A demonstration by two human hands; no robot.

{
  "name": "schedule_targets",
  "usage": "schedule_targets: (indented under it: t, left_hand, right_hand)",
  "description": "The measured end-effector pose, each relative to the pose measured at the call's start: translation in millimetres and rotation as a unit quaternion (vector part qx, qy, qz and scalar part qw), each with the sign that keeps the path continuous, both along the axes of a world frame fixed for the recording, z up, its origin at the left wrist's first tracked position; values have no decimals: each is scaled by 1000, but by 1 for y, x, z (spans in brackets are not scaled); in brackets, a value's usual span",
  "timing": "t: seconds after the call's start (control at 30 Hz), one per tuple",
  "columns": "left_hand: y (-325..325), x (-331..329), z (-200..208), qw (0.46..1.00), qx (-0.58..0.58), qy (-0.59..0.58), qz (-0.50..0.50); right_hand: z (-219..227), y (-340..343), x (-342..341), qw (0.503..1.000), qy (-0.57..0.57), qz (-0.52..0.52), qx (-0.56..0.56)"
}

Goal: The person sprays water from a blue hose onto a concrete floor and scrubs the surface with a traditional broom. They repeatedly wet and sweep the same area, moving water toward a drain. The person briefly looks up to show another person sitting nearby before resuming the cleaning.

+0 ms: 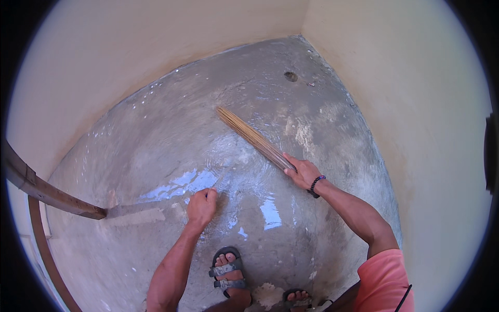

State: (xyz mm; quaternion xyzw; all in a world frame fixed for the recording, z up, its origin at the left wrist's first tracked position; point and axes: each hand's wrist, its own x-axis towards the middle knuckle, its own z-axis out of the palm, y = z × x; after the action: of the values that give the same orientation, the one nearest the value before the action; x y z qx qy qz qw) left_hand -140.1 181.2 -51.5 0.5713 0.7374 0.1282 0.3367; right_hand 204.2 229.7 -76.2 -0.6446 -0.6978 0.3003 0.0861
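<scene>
My right hand (304, 172), with a dark beaded bracelet on its wrist, grips a short broom (252, 136) made of bundled thin tan sticks. The broom slants from my hand up and to the left, its far end low over or against the wet grey concrete floor (280, 244); whether it touches is hard to tell. To the left, my left hand (201, 208) is curled into a fist above the floor, apart from the broom. What lies inside that fist, if anything, is hidden. Shallow water (239, 161) ripples and shines around and below the broom.
A round drain hole (291, 77) sits near the far corner, where two beige walls (171, 31) meet. White specks dot the floor along the left wall. A wooden door frame (57, 195) stands at the left. My sandalled foot (227, 270) is on the floor below.
</scene>
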Motion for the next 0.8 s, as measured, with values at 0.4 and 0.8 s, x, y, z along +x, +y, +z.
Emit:
schedule_targets:
  t: [0.4, 0.8]
  left_hand:
    - [-5, 15, 4, 999, -12, 6, -42]
    - [-10, 34, -5, 995, -22, 10, -98]
  right_hand:
    - [13, -35, 39, 994, 46, -16, 94]
    - [43, -17, 129, 989, -130, -38, 60]
